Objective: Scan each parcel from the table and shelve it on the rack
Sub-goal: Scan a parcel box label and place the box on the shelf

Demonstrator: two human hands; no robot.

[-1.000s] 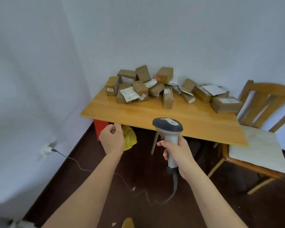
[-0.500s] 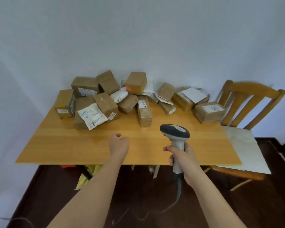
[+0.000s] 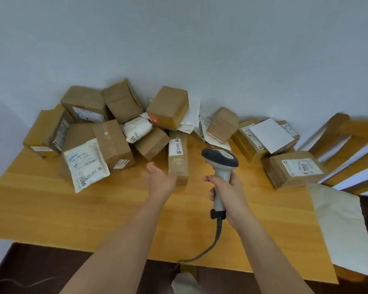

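Early days: your left hand [image 3: 160,179] is open, fingertips at the long box [image 3: 178,158] mid-table; your right hand [image 3: 228,187] grips the scanner [image 3: 219,160]. Parcels [image 3: 115,128] crowd the table's [image 3: 72,209] far edge (rack out of view), none apparently shelved.

The bench [image 3: 51,209] is honey-coloured wood with a smooth, lightly sheened finish and fine straight grain. The parcels [image 3: 115,143] are matt brown cardboard, some creased, bearing white paper labels; one long box [image 3: 178,158] is sealed with glossy tape. A soft pouch [image 3: 86,164] is white, slightly shiny plastic film. The scanner [image 3: 220,160] is smooth plastic, dark grey and pale grey. The chair [image 3: 336,141] is varnished wood with a matt cream cloth cushion [image 3: 340,225].
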